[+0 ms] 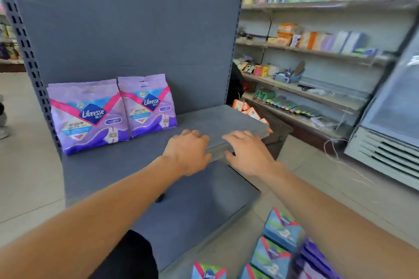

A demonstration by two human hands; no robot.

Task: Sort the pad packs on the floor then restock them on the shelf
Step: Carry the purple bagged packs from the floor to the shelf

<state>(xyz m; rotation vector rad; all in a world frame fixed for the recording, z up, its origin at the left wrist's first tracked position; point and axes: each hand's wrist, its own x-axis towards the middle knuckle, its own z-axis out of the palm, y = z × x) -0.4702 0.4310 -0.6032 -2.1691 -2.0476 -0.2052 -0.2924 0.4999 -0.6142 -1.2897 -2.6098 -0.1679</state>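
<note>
Purple pad packs (111, 113) upright on shelf (204, 124)

Shelf: your grey shelf (140, 154) holds two purple Libresse packs (90, 115) standing upright side by side at its left rear, touching each other.
Left hand: your left hand (188, 152) lies palm down on the shelf's front edge, fingers loosely bent, holding nothing.
Right hand: your right hand (247, 152) sits just beside it, same pose (thumb under the edge).
Floor: blue packs (278, 247) and purple ones (315, 260) lie at lower right, blurred.
Background: stocked wall shelves (317, 52) stand to your right.
</note>
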